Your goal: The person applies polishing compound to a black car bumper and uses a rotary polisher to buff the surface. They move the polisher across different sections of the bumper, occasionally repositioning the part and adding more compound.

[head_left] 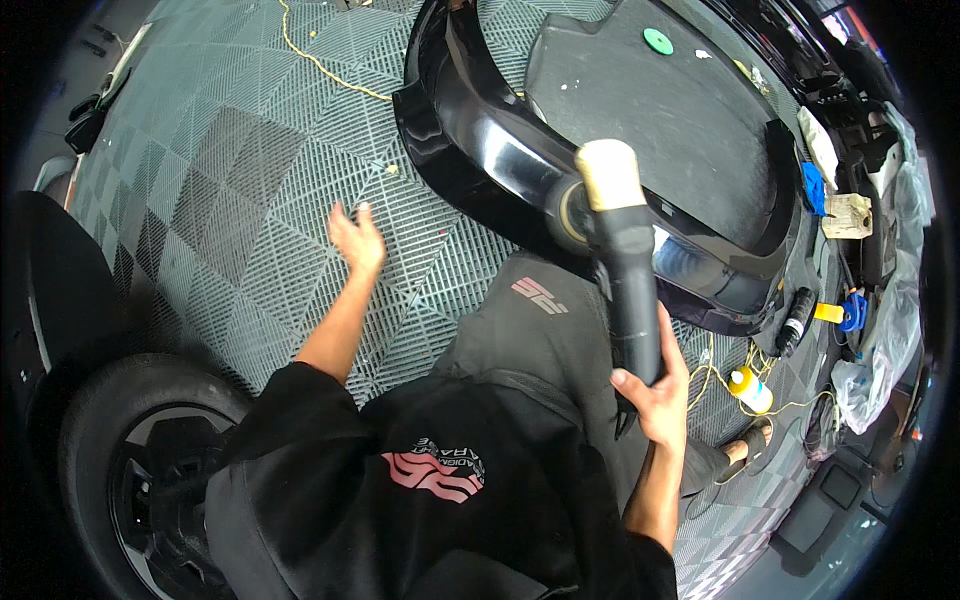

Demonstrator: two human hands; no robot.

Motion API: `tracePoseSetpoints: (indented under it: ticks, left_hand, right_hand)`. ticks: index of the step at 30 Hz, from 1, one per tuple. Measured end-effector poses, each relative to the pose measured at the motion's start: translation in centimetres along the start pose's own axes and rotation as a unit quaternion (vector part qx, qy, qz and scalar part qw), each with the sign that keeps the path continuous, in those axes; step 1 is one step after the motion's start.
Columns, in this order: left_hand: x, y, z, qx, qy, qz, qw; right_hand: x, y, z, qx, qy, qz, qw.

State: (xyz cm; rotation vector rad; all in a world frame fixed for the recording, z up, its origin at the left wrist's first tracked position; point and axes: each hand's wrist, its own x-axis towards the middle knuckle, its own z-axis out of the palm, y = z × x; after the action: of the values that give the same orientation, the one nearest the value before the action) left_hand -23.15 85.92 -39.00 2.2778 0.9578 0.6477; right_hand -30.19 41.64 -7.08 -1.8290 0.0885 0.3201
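Note:
My right hand [660, 396] is wrapped round the lower grip of a black polisher [630, 265], which stands nearly upright in front of me. A cream-coloured cap or part tops the tool, and its round head points left, close to a glossy black curved car body panel [500, 150]. Whether the head touches the panel, I cannot tell. My left hand [358, 240] reaches out over the tiled floor with fingers apart and nothing in it. Light reflects off the panel's smooth surface.
Beyond the panel lies a dark mat [640, 120] with a green round pad [658, 41]. A yellow cord [330, 72] crosses the grid floor [240, 180]. At right are a yellow bottle [750, 390], a black bottle [797, 320] and clear plastic [895, 330]. A car wheel [140, 480] stands at left.

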Motion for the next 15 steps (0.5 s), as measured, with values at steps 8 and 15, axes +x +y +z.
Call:
tracePoseSetpoints:
  ticks: [8,15]
  left_hand:
    - [-11.4,16.6,-1.9,-0.494,-0.443,-0.34,0.666]
    - [-12.8,20.3,-8.7,-0.472,-0.459,-0.329,0.677]
  right_hand:
    - [-0.6,2.2,1.5,-0.026,0.003,-0.053,0.998]
    - [-0.2,4.1,2.2,0.082,-0.006,-0.047,0.996]
